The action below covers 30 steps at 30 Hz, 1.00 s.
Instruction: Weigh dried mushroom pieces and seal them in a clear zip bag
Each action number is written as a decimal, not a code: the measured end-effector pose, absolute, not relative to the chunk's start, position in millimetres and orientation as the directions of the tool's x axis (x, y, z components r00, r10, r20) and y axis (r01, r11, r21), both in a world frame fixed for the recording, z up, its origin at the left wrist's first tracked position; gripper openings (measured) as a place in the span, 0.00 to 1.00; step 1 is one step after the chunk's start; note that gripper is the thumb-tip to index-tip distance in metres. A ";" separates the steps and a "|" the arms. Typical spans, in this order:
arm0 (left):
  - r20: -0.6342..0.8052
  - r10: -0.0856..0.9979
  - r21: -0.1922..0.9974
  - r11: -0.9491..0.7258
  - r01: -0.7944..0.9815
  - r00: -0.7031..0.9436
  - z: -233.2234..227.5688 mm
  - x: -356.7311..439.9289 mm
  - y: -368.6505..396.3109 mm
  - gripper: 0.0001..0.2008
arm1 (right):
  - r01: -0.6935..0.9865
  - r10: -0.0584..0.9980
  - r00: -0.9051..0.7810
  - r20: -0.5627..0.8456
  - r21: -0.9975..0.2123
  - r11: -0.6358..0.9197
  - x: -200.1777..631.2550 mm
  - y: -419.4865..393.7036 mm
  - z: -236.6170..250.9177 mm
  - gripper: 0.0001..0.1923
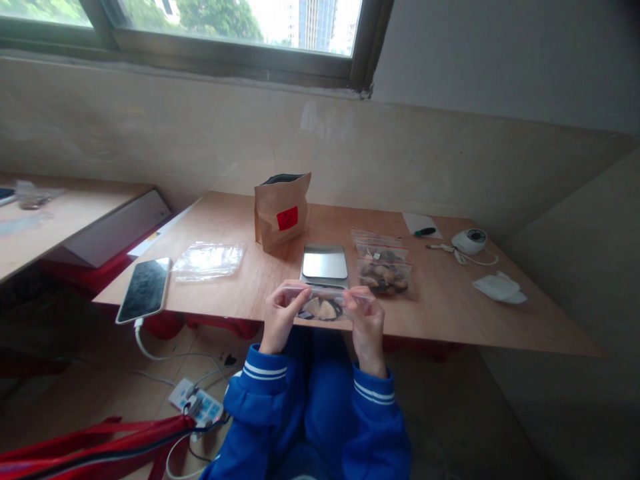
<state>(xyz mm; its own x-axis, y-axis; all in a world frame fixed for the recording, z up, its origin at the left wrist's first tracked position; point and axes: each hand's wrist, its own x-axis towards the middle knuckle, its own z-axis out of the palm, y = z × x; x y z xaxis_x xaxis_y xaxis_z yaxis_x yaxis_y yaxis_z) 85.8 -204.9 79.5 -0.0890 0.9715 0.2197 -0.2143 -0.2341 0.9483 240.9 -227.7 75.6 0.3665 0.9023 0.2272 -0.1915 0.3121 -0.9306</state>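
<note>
We pinch a small zip bag point(325, 303) at the table's point(500, 320) near edge, left hand point(281, 319) and right hand point(367, 323) closed on its top strip.
Light, limp and slick, we judge; the scale point(325, 263) sits at twelve o'clock.

I see my left hand point(280, 315) and right hand point(367, 320) pinching the top edge of a small zip bag point(323, 305) of dark pieces, just before the steel scale point(325, 262) on the table point(240, 280); a brown paper pouch point(281, 210) stands behind.
</note>
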 end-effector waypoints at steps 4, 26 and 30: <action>0.201 0.978 0.959 -0.185 -0.216 0.055 81.1 80.5 -205.2 0.07 | -0.240 0.951 0.277 0.140 -0.948 0.209 247.3 -229.7 73.2 0.08; 0.250 0.967 0.967 -0.246 -0.066 0.058 86.1 78.2 -210.0 0.10 | 0.012 0.928 0.236 0.287 -0.956 0.293 243.7 -229.8 76.5 0.07; 0.333 0.943 0.943 -0.332 0.025 -0.019 92.7 80.9 -213.3 0.08 | 0.073 0.907 0.277 0.317 -0.948 0.310 242.0 -231.3 76.4 0.07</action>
